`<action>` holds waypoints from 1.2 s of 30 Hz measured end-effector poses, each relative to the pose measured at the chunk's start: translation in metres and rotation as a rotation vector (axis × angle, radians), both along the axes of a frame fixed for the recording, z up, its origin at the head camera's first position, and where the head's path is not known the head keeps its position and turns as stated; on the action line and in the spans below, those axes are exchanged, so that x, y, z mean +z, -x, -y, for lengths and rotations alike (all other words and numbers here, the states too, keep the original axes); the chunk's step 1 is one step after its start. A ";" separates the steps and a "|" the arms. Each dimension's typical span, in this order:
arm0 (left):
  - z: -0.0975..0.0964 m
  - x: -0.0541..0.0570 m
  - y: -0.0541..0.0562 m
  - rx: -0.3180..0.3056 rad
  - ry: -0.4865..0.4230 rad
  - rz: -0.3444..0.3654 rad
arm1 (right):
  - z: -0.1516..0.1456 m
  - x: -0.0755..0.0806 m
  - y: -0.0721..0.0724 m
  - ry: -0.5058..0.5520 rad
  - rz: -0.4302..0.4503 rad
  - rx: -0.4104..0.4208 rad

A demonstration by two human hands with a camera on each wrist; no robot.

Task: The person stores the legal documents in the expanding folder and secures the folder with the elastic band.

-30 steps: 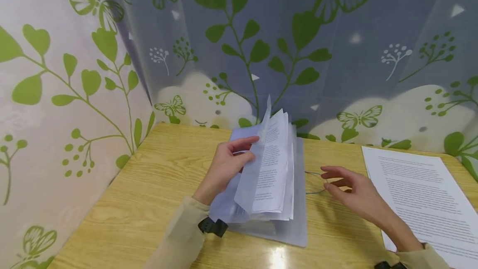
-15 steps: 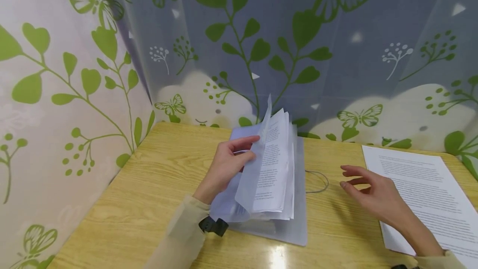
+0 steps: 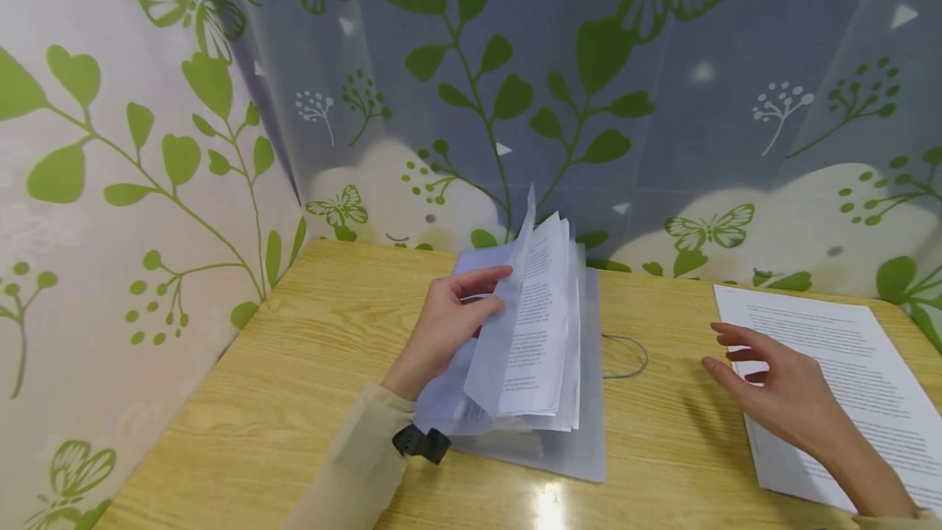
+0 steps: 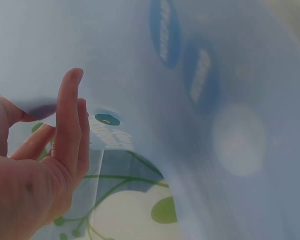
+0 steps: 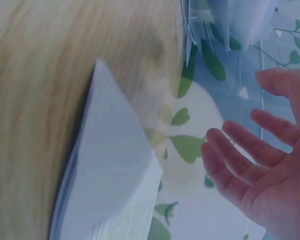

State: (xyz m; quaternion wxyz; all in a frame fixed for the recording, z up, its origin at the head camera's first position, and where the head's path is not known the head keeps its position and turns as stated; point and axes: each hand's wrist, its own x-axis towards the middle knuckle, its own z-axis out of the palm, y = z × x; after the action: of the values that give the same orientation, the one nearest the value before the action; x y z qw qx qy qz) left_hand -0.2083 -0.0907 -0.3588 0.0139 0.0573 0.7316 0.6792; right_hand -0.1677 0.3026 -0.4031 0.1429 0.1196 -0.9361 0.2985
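The raised translucent sheet (image 3: 495, 358) of the folder (image 3: 585, 452) on the desk (image 3: 331, 334) could flop back should the left hand (image 3: 445, 317), seemingly just propping it with nearly straight fingers, slip, while the right hand (image 3: 795, 395), fingers loosely spread, holds nothing near the papers (image 3: 854, 350) right of the folder.

The work surface is a yellow-brown wooden table (image 3: 331, 334) with visible linear grain. An open, translucent grey-blue plastic document folder (image 3: 589, 448) rests near the middle, its far end at the table's far edge. A thin grey cord loop (image 3: 646, 358) projects from the folder's right edge over the surface. To the right, well apart from the folder, lies a flat, rectangular stack of white printed paper sheets (image 3: 876, 399), set at a slight angle; its lower right portion extends out of the head view. A bright light reflection (image 3: 548, 505) shows below the folder.
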 end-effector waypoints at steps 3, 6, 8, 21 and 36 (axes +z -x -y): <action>0.000 0.000 0.000 0.002 -0.004 0.002 | -0.007 -0.001 0.000 -0.032 0.006 -0.021; 0.000 0.000 0.000 0.004 -0.004 0.006 | -0.012 -0.002 -0.002 -0.049 0.012 -0.040; 0.000 0.001 0.000 0.005 0.000 0.008 | -0.015 -0.003 -0.003 -0.064 0.024 -0.054; 0.002 0.001 0.000 -0.001 -0.006 0.001 | -0.033 -0.008 -0.008 -0.151 0.092 -0.128; 0.003 0.001 0.000 0.000 -0.006 -0.007 | -0.057 -0.009 -0.013 -0.222 0.121 -0.236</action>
State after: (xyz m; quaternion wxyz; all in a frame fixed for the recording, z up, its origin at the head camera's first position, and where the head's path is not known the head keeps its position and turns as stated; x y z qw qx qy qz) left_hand -0.2080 -0.0936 -0.3575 0.0109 0.0597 0.7297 0.6811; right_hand -0.1543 0.3595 -0.4122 0.1060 0.0059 -0.9777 0.1809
